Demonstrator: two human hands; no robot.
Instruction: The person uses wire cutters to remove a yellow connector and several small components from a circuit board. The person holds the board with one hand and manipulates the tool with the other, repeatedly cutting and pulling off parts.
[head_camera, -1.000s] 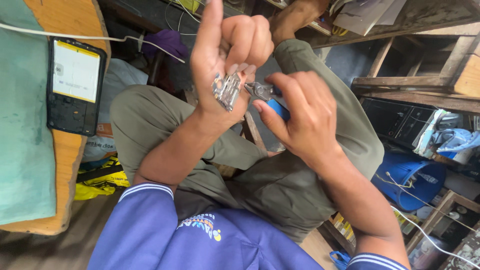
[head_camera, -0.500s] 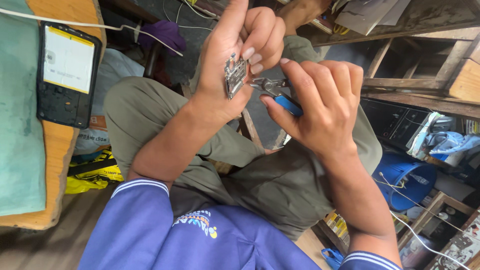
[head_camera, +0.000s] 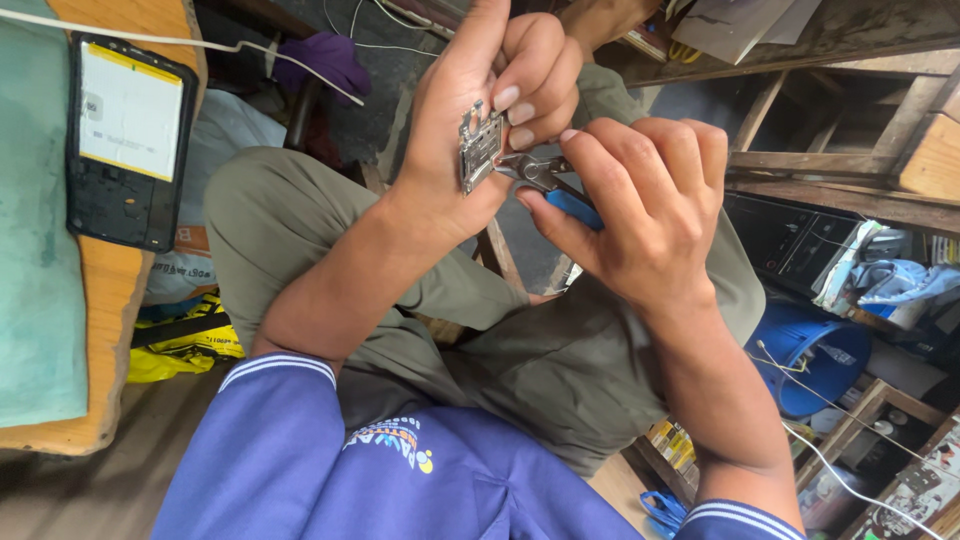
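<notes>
My left hand is raised above my lap, its fingers closed around a small silver metal part held upright. My right hand grips blue-handled pliers; the metal jaws meet the right edge of the silver part. Both hands sit close together over my crossed legs in olive trousers. My sleeves are blue with white stripes.
An opened phone with its back off lies on a green mat over a wooden board at the left, a white cable running across it. Wooden shelves, a blue bucket and clutter stand at the right.
Both hands have shifted a little, and the pliers' jaws have closed in on the silver part's edge. The view has moved closer and slightly right.
</notes>
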